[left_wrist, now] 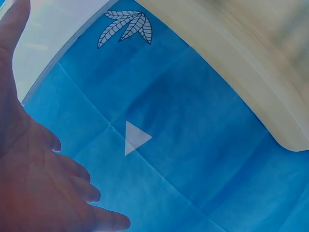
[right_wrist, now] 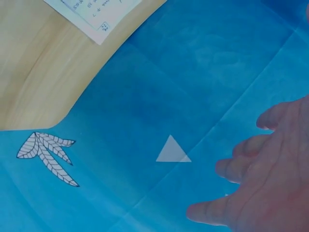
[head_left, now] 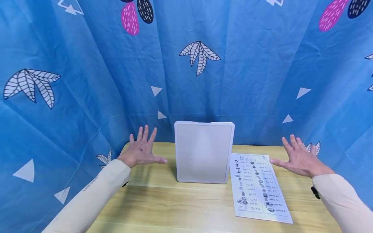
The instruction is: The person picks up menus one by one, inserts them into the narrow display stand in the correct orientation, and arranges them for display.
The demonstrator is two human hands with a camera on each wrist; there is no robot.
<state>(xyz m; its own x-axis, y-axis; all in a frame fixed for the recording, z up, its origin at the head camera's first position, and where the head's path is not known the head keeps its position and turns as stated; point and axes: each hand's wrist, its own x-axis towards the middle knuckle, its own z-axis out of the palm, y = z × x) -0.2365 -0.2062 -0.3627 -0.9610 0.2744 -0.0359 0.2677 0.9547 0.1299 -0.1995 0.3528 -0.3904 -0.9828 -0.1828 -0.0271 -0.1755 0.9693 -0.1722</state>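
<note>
A blank whiteboard (head_left: 203,152) with a pale frame stands upright on the wooden table (head_left: 175,207), near its back edge. To its right lies a white paper sheet (head_left: 256,187) headed "Menu", with small drawings and handwritten lines in two columns. My left hand (head_left: 141,152) hovers left of the whiteboard, fingers spread, holding nothing. Over the table's right side my right hand (head_left: 303,159) is held out the same way, its thumb close to the sheet's upper right edge in the head view. Both wrist views show spread fingers with nothing in them.
A blue patterned curtain (head_left: 250,81) hangs behind the table and along both sides. The table's rounded back corners show in the wrist views, with the curtain just beyond them.
</note>
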